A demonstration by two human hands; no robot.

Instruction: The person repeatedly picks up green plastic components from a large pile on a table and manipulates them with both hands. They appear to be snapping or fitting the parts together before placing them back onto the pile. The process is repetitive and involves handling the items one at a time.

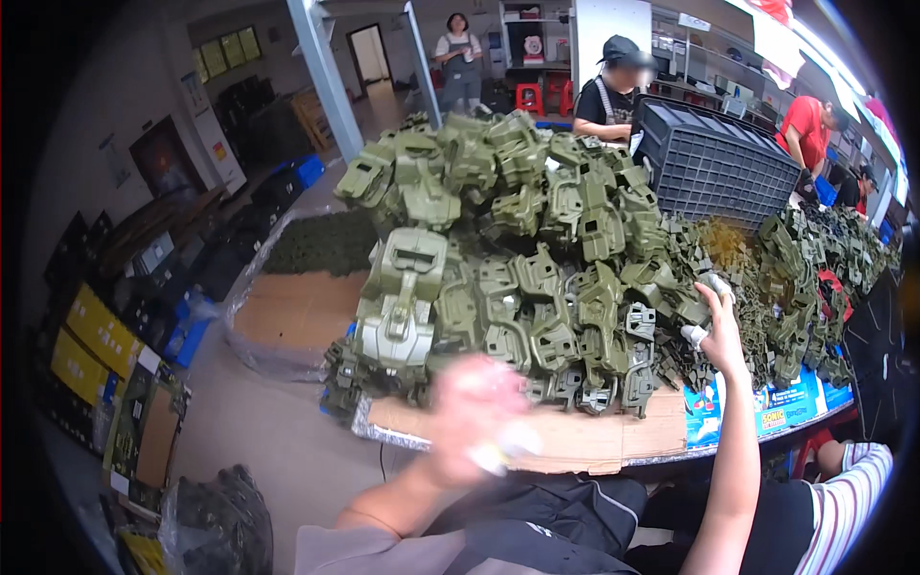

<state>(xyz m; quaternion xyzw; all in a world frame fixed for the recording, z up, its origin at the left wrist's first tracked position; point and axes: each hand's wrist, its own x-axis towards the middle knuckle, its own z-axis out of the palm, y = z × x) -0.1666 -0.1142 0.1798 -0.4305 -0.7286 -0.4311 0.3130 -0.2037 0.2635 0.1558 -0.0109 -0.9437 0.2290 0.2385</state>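
My right hand (717, 321) is at the near right side of a heap of olive-green moulded plastic parts (594, 311). White coverings sit on its thumb and a fingertip, which are spread apart beside the end of one green part (684, 305); I cannot tell whether they touch it. Smeared by motion, my left hand (479, 407) is over the cardboard front edge of the table, with something whitish at its lower side. What it holds, if anything, is hidden by the blur. A larger paired green part (402, 297) lies at the heap's left.
Smaller green pieces (747, 278) are piled to the right, below a black plastic crate (714, 163). Cardboard (632, 441) lines the table's front edge. A carton with green pieces (297, 311) stands left. A person in striped clothing (853, 498) sits close on my right; other people are farther back.
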